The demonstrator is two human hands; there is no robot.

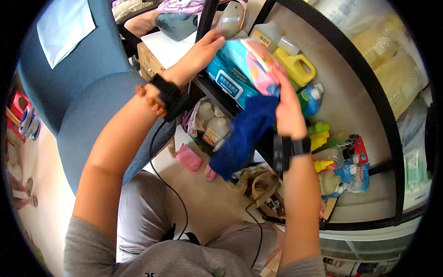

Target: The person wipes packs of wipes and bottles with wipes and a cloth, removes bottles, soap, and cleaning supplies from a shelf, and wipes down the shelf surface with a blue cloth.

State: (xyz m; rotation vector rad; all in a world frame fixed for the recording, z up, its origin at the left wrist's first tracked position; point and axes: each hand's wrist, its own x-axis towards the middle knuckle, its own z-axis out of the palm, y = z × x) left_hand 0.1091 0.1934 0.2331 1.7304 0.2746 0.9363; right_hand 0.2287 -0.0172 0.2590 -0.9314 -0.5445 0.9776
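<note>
Between my hands is a soft pink and light-blue packet (254, 62), tilted over a blue wipes pack (230, 83) at the shelf edge. My left hand (207, 48) is at the packet's left end, its fingers partly hidden behind it. My right hand (288, 104) grips the packet's right side, blurred by motion. A dark blue cloth (244, 134) hangs down beside my right hand; whether the fingers also hold it cannot be made out. Black straps with cables are on both wrists.
A blue chair (97, 101) stands at the left. On the black-framed shelf (387, 106) are a yellow jug (295, 67), a blue bottle (314, 99) and several other bottles. Below lie white bottles (216, 131), a pink pouch (188, 157) and a plastic bag (260, 180).
</note>
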